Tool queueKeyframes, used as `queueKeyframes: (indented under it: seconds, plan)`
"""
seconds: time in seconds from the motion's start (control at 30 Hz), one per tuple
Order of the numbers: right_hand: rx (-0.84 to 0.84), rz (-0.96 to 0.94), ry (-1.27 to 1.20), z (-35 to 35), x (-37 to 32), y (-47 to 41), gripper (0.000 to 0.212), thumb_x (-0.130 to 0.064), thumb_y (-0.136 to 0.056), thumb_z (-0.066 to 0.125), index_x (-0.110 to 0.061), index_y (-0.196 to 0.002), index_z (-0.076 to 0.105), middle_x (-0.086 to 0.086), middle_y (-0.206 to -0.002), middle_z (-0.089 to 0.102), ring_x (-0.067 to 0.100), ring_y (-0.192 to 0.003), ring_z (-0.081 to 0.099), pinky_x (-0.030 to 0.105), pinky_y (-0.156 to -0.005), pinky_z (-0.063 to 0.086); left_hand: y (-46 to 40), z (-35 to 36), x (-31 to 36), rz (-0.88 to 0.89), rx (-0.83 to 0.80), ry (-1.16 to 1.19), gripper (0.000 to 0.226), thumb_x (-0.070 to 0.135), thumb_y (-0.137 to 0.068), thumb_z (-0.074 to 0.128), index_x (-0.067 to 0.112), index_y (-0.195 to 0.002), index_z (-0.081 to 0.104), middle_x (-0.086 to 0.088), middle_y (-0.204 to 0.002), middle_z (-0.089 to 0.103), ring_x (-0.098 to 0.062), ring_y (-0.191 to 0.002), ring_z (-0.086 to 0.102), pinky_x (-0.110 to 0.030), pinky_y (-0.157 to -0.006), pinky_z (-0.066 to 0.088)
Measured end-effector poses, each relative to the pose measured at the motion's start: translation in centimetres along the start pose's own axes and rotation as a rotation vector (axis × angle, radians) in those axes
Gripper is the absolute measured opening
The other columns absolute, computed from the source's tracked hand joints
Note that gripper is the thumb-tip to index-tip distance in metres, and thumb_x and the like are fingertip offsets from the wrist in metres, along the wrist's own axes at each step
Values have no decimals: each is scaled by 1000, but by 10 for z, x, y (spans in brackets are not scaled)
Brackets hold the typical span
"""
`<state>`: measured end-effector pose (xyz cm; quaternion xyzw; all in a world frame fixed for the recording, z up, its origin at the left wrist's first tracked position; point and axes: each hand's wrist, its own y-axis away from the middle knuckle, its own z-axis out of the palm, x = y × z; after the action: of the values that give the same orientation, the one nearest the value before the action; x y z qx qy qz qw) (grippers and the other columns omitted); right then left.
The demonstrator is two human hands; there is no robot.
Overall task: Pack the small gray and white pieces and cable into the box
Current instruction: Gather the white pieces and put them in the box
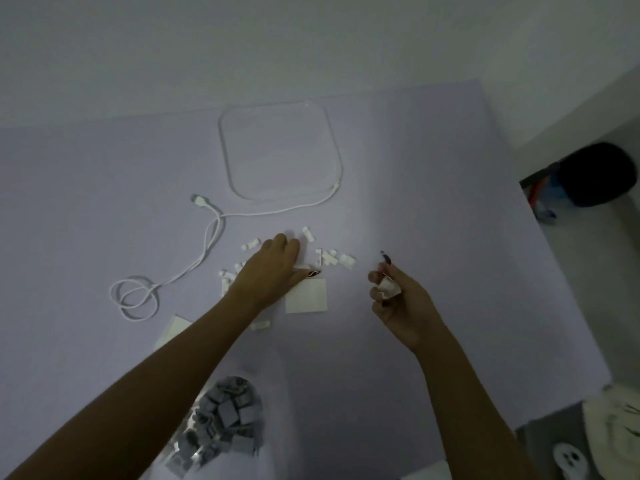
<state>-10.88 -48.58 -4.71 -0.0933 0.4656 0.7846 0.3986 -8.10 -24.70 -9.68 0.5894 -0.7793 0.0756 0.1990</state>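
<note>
A thin white cable (pixel 166 268) lies looped on the lilac tabletop (pixel 433 188), left of the scattered small white pieces (pixel 332 258). The left hand (pixel 273 268) reaches onto those pieces, fingers curled; whether it grasps any, I cannot tell. Nearer the person sits a heap of grey pieces (pixel 228 417). Right of the white pieces, the right hand (pixel 398 296) clasps several white bits.
</note>
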Motion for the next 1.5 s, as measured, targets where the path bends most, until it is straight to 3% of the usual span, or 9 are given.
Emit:
queueKeyframes:
  seconds: [0.07, 0.23, 0.33, 0.43, 0.63, 0.83, 0.97, 1.33, 1.5]
  plan:
    - [74, -36, 161, 0, 0, -2, 22, -12, -90, 57, -12, -110, 68, 3, -79, 64, 8, -52, 51, 16, -42, 40, -1, 2, 0, 43, -21, -36, 49, 50, -90, 53, 3, -105, 53, -18, -104, 56, -34, -89, 55, -37, -68, 44]
    - [332, -291, 927, 11, 1, -19, 21, -24, -98, 50, -23, -108, 68, 10, -66, 67, 11, -42, 50, 21, -42, 40, -1, -9, 5, 1, 7, 100, 37, 40, -93, 48, 3, -99, 54, -15, -96, 58, -30, -83, 56, -33, -65, 38]
    - [272, -427, 1450, 12, 3, -34, 27, -41, -94, 55, -28, -118, 52, 0, -62, 65, 9, -52, 61, 25, -50, 48, 6, -34, 9, -232, 112, 503, 28, 32, -86, 39, 10, -81, 55, -7, -79, 60, -16, -65, 52, -25, -57, 36]
    - [223, -395, 1619, 10, 6, -45, 29, -40, -92, 57, -23, -111, 45, -5, -59, 59, 9, -51, 58, 24, -46, 39, 18, -58, 11, -504, 256, 1050, 34, 24, -91, 35, 14, -61, 46, -6, -61, 53, -15, -51, 41, -26, -51, 31]
    - [264, -346, 1523, 5, 8, -51, 22, -33, -93, 58, -13, -92, 50, 6, -64, 65, 18, -44, 56, 28, -43, 46, 48, -73, -3, -747, 236, 1865, 53, 52, -96, 41, 17, -56, 42, 4, -50, 41, -9, -37, 27, -20, -42, 20]
    - [195, 30, 470, 47, 5, -19, 24, -27, -94, 46, -19, -73, 53, 3, -55, 59, 16, -49, 52, 17, -36, 33, 84, -76, -8, -735, 300, 2176, 33, 41, -93, 49, 19, -68, 50, 1, -66, 46, -8, -48, 41, -14, -46, 36]
    - [43, 167, 175, 104, 37, 17, 22, -20, -96, 45, -20, -77, 56, 2, -59, 51, 11, -46, 52, 16, -32, 33, 118, -95, 7, -768, 408, 2188, 34, 40, -91, 48, 13, -78, 63, -1, -67, 57, -8, -54, 50, -15, -51, 43]
    - [36, 313, 473, 190, 169, 85, 19, -11, -84, 66, -4, -101, 72, 14, -94, 73, 24, -83, 68, 31, -67, 57, 250, -90, 33, -1079, 593, 1890, 38, 28, -99, 42, 1, -105, 68, -19, -101, 72, -27, -92, 68, -33, -79, 54]
    - [-10, 296, 704, 188, 206, 88, 36, 6, -86, 51, -15, -75, 78, 9, -84, 76, 26, -86, 69, 36, -79, 55, 278, -73, 29, -1115, 646, 1890, 27, 12, -96, 43, 1, -101, 68, -15, -91, 72, -23, -83, 67, -29, -73, 54]
